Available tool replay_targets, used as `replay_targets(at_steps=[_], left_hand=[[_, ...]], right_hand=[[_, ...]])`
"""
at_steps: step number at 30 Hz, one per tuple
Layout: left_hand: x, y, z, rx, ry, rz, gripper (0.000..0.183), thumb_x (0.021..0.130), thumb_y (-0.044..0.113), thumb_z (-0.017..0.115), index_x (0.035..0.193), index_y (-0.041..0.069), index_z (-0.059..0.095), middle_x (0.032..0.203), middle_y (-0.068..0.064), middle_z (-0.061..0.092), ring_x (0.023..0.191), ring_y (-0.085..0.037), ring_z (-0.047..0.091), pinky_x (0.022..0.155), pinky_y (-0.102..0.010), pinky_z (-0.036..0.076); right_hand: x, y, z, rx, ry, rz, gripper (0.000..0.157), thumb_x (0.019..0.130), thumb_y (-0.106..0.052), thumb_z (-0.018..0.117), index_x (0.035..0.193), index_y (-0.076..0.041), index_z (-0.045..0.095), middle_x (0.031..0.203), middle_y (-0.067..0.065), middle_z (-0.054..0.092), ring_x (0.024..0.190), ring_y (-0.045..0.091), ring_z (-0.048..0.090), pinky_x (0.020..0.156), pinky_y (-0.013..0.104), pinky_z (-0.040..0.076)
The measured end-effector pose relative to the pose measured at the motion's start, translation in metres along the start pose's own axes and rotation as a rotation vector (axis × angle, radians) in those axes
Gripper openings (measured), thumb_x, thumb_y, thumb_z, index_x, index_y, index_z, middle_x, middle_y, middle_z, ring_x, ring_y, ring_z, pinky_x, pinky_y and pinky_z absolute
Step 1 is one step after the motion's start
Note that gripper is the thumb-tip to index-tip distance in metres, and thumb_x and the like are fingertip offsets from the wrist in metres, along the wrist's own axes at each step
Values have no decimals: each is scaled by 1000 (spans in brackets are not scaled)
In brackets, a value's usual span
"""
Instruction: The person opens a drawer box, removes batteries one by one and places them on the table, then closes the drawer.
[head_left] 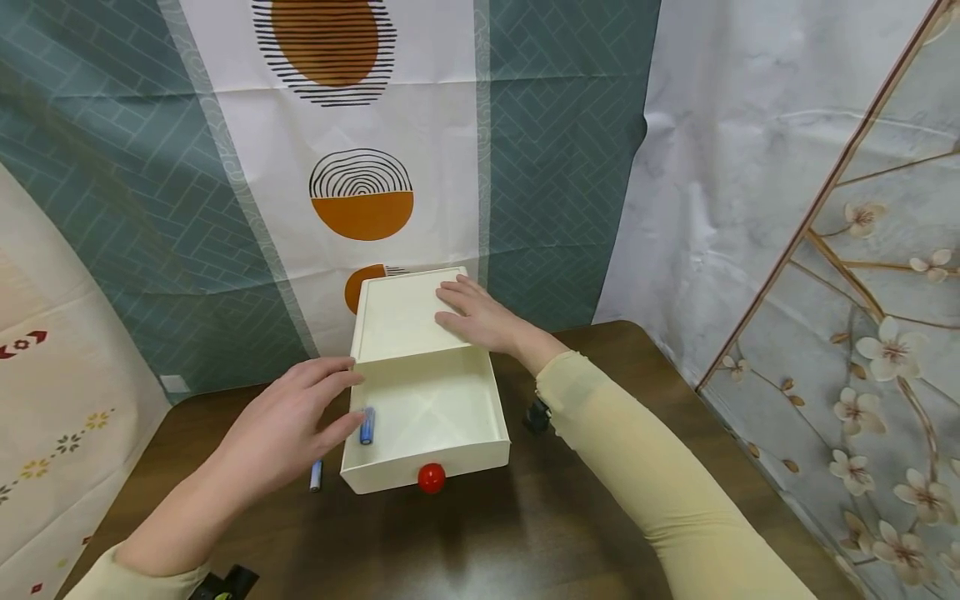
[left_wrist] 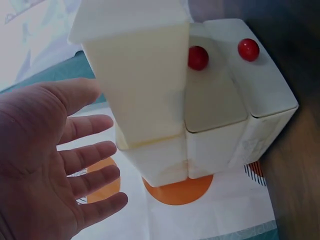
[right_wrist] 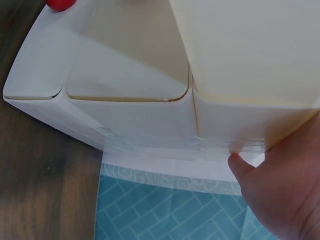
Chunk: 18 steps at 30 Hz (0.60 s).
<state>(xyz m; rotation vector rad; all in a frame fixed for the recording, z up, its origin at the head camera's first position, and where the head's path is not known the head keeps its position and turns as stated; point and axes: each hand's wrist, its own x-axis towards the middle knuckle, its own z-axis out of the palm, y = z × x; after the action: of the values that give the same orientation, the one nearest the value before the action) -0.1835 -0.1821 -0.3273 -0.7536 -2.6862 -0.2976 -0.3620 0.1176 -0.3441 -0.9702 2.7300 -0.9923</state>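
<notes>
The cream cabinet [head_left: 405,312] stood toward the back of the brown bench [head_left: 450,550], before a patterned cloth [head_left: 551,142]. Its top drawer [head_left: 472,457] jutted out toward the person, the red knob [head_left: 431,478] facing the same way; from the left wrist, the lower drawers [left_wrist: 215,107] looked pushed in.

Inside, a blue battery [head_left: 367,427] lay close to the left wall, its long axis running roughly front to back. A second battery [head_left: 316,476] lay on the bench just left of the drawer, pointing much the same way.

The person's left hand [head_left: 296,417] was unclenched, fingers extended and holding nothing, beside the drawer's left edge; I couldn't tell whether it touched. The right hand [head_left: 480,317] rested on the cabinet's top near the right edge, fingers laid out rather than clenched.

The drawer floor stretched rightward from the battery, bench spread before the knob, and the bench's right edge lay well apart from the cabinet.
</notes>
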Motion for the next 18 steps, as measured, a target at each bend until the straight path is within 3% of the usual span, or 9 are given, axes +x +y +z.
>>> replay_targets(at_steps=[7,18], left_hand=[[6,6,-1,38,-39,15,45,94,30,90,132,9,76,150,-22,62,140,-47,54,108,-67,51],[12,15,-1,87,-141,-30,48,91,35,91,130,11,78,161,-27,52,150,-53,42,110,-74,46]], right_hand=[[0,-3,1,1,5,4,68,118,-50,43,174,-14,32,183,0,20,170,16,-4,136,46,7],[1,-1,1,-8,-1,6,68,118,-50,43,175,-14,32,183,0,19,170,16,-5,136,47,6]])
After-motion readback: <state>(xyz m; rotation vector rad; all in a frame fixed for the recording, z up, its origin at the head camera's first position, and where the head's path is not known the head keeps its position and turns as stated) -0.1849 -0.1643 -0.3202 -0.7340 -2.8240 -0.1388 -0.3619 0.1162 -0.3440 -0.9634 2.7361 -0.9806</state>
